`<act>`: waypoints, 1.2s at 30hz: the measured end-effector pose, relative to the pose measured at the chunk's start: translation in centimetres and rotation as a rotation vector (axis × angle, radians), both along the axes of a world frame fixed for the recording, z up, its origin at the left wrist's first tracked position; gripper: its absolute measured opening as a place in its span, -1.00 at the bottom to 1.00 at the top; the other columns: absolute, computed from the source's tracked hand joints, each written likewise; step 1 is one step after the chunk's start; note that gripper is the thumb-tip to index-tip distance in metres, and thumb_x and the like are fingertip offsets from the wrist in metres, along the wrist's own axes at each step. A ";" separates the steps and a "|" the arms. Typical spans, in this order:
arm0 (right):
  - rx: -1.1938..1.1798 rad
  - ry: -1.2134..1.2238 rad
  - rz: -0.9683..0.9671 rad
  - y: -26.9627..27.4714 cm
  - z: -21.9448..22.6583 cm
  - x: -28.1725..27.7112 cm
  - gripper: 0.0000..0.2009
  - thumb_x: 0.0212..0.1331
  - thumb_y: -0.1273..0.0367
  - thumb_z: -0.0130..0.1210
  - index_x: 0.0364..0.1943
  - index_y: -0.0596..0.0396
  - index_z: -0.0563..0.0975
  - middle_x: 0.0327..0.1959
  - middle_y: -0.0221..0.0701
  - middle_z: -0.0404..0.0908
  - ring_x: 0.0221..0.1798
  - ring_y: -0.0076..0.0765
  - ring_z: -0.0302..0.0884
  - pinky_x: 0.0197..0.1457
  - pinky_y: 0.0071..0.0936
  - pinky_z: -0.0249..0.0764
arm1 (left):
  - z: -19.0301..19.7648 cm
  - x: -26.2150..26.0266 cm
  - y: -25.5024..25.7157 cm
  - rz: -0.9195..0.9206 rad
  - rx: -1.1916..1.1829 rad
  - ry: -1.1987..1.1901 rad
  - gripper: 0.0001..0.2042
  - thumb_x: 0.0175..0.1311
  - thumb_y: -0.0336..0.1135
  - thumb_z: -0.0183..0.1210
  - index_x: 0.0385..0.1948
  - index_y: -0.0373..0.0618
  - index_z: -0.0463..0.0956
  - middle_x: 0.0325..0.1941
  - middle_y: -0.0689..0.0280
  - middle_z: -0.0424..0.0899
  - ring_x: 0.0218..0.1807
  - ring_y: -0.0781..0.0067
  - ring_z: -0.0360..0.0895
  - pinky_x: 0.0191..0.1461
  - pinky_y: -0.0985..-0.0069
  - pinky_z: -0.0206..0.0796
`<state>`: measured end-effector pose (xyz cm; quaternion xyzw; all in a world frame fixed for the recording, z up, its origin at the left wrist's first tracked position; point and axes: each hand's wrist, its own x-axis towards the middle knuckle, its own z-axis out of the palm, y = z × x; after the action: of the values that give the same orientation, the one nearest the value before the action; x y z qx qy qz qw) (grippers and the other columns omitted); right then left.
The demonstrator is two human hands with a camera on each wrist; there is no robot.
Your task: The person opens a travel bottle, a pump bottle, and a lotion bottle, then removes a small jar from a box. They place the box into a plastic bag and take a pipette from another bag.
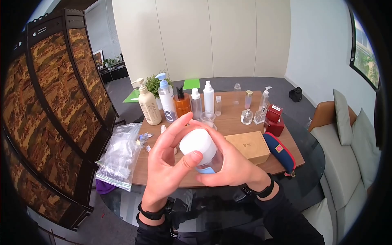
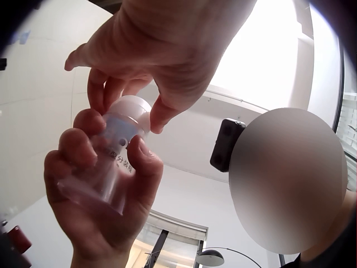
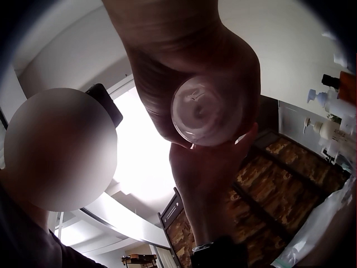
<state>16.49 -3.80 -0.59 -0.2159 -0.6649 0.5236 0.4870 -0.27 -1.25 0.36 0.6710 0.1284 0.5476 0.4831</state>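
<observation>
A clear bottle (image 2: 103,178) with printed text and a light-blue patch is held above the table, tilted. Its wide white cap (image 1: 198,146) faces the head camera. My left hand (image 1: 163,163) grips the cap between thumb and fingers, seen from below in the left wrist view, where the left hand (image 2: 173,50) comes in from the top. Around the bottle's body curl the fingers and thumb of my right hand (image 1: 234,163). In the right wrist view the round bottle base (image 3: 201,109) shows within the right hand (image 3: 234,61).
Pump bottles, including a beige one (image 1: 149,105) and an amber one (image 1: 182,106), stand on the wooden table (image 1: 232,118). A tan box (image 1: 247,146), blue pouch (image 1: 280,152) and red boxes (image 1: 274,127) lie to the right. Clear plastic bags (image 1: 120,151) lie left.
</observation>
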 end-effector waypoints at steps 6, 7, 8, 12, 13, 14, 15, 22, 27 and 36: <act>0.139 0.127 -0.107 0.8 -0.8 -0.3 -0.12 0.09 0.38 0.28 0.43 0.05 -0.05 0.21 -0.33 0.24 0.25 -0.38 0.25 0.26 -0.39 0.28 | -0.1 0.3 -0.1 0.004 -0.038 -0.018 -0.41 0.19 -0.38 0.26 0.26 -0.30 0.26 0.19 0.12 0.47 0.25 0.34 0.38 0.34 0.37 0.14; 0.062 0.162 -0.071 0.7 -0.6 -0.1 -0.18 0.15 0.31 0.23 0.42 0.06 -0.04 0.18 -0.33 0.27 0.18 -0.40 0.31 0.19 -0.41 0.33 | -0.1 0.7 -0.3 0.038 -0.027 -0.021 -0.42 0.20 -0.39 0.26 0.26 -0.29 0.25 0.21 0.13 0.46 0.27 0.33 0.36 0.34 0.36 0.14; -0.015 0.197 -0.036 0.5 -0.2 0.5 -0.23 0.21 0.25 0.18 0.42 0.06 -0.02 0.15 -0.33 0.29 0.12 -0.42 0.36 0.11 -0.43 0.38 | -0.1 0.9 -0.3 0.072 -0.016 -0.024 -0.42 0.20 -0.40 0.25 0.27 -0.28 0.25 0.23 0.13 0.44 0.28 0.33 0.35 0.34 0.36 0.14; -0.029 0.275 -0.083 1.0 -0.3 1.4 -0.37 0.36 0.09 -0.04 0.37 0.07 0.05 0.01 -0.35 0.39 -0.12 -0.50 0.48 -0.14 -0.52 0.47 | -0.4 0.7 -0.2 0.105 0.148 0.176 -0.38 0.18 -0.41 0.25 0.30 -0.21 0.21 0.29 0.12 0.38 0.31 0.30 0.32 0.35 0.32 0.11; -0.042 0.304 -0.162 1.0 -0.1 1.2 -0.41 0.36 0.08 -0.05 0.34 0.06 0.10 -0.04 -0.35 0.43 -0.13 -0.47 0.49 -0.11 -0.50 0.47 | -0.3 0.8 -0.2 0.089 0.174 0.220 -0.36 0.18 -0.42 0.26 0.31 -0.20 0.19 0.30 0.12 0.37 0.31 0.29 0.32 0.36 0.31 0.11; -0.057 0.322 -0.171 0.9 0.1 1.2 -0.41 0.35 0.08 -0.04 0.34 0.06 0.11 -0.04 -0.34 0.44 -0.14 -0.46 0.50 -0.11 -0.49 0.47 | -0.3 0.9 -0.2 0.072 0.201 0.264 -0.35 0.17 -0.42 0.26 0.32 -0.18 0.17 0.31 0.11 0.36 0.30 0.28 0.32 0.36 0.30 0.10; -0.071 0.340 -0.181 0.8 0.3 1.2 -0.41 0.35 0.08 -0.03 0.34 0.06 0.11 -0.05 -0.34 0.45 -0.16 -0.45 0.51 -0.11 -0.48 0.47 | -0.3 1.0 -0.3 0.077 0.203 0.274 -0.31 0.14 -0.43 0.27 0.34 -0.17 0.14 0.32 0.12 0.35 0.30 0.26 0.33 0.36 0.30 0.11; -0.133 0.358 -0.040 1.1 0.3 2.2 -0.40 0.33 0.01 -0.07 0.31 0.05 0.14 -0.08 -0.27 0.49 -0.19 -0.38 0.55 -0.10 -0.41 0.48 | 0.0 1.0 -0.5 0.068 0.241 0.297 -0.27 0.07 -0.46 0.29 0.35 -0.16 0.14 0.33 0.13 0.33 0.28 0.22 0.35 0.34 0.29 0.16; -0.144 0.359 -0.042 1.1 0.3 2.1 -0.44 0.35 0.01 -0.11 0.27 0.07 0.17 -0.11 -0.25 0.50 -0.21 -0.39 0.55 -0.13 -0.41 0.49 | 0.0 1.1 -0.7 0.050 0.154 0.288 -0.22 0.00 -0.46 0.34 0.34 -0.20 0.14 0.30 0.11 0.32 0.29 0.26 0.32 0.37 0.28 0.09; -0.161 0.403 -0.140 0.9 0.3 1.4 -0.48 0.37 -0.04 -0.25 0.07 0.12 0.38 -0.20 -0.28 0.55 -0.19 -0.33 0.56 -0.12 -0.38 0.49 | -0.4 1.1 -0.3 0.036 0.203 0.316 -0.12 -0.04 -0.42 0.39 0.38 -0.20 0.05 0.38 0.09 0.20 0.34 0.23 0.25 0.39 0.26 0.09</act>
<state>17.92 -2.89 -0.28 -0.1908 -0.4935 0.5724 0.6264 0.88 -1.51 -0.06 0.7915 0.1587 0.4541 0.3769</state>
